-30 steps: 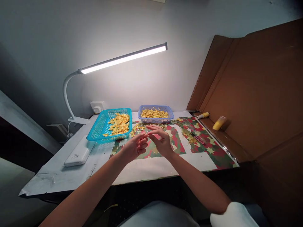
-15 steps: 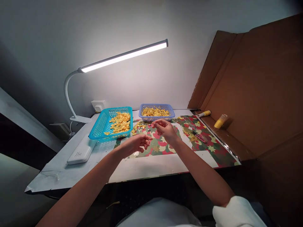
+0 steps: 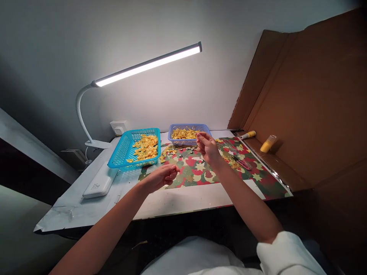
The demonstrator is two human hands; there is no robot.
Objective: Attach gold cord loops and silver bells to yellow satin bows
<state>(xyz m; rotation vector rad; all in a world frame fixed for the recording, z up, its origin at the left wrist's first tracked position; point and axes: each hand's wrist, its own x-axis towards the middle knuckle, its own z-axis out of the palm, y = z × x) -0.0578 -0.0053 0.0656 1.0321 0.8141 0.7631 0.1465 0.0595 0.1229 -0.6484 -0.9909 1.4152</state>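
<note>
Left of a patterned sheet (image 3: pixel 190 177), a teal basket (image 3: pixel 115 156) keeps gold pieces (image 3: pixel 146 147) together, seemingly within reach; above the sheet, left hand (image 3: pixel 163 177) loosely curled; behind it, purple basket (image 3: pixel 183 143); above its back, right hand (image 3: pixel 208 148) pinched; whether holding, I cannot tell.

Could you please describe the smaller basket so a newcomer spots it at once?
Find the lit lamp. Beneath its free end, by the wall, sits the smaller basket of gold pieces. It is purple, while the larger basket is turquoise.
</note>
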